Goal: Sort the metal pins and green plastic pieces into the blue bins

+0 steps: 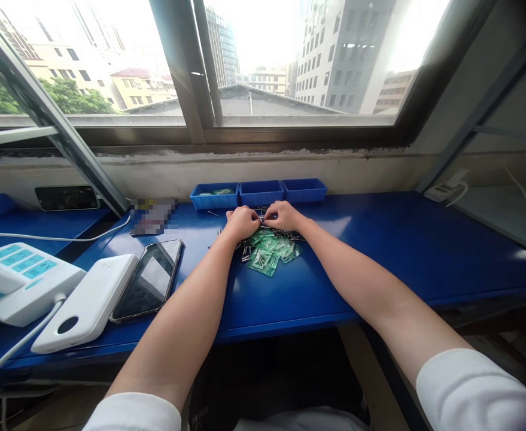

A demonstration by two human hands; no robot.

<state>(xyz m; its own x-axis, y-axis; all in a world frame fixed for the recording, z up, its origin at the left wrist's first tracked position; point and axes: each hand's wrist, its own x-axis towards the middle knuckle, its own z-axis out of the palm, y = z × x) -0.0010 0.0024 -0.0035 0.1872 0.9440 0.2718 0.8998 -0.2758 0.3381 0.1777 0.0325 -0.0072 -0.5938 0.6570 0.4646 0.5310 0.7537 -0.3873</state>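
Note:
A pile of small dark and silvery screw-like pieces [246, 251] lies on the blue table. Several green-tinted clear bags [265, 257] with pieces inside rest at the near side of the pile. My left hand [243, 223] is over the pile's left part, fingers bent and pinched together. Close beside it, my right hand [283, 216] has its thumb and fingers pinched over the far side of the pile. The fingertips of both hands nearly meet; whatever they pinch is too small to name.
Behind the hands stand blue bins [261, 192] in a row, the left one holding bags. To the left are a phone [149, 280], a white power bank [87, 302], a power strip [24, 281] and cables. A window rises behind.

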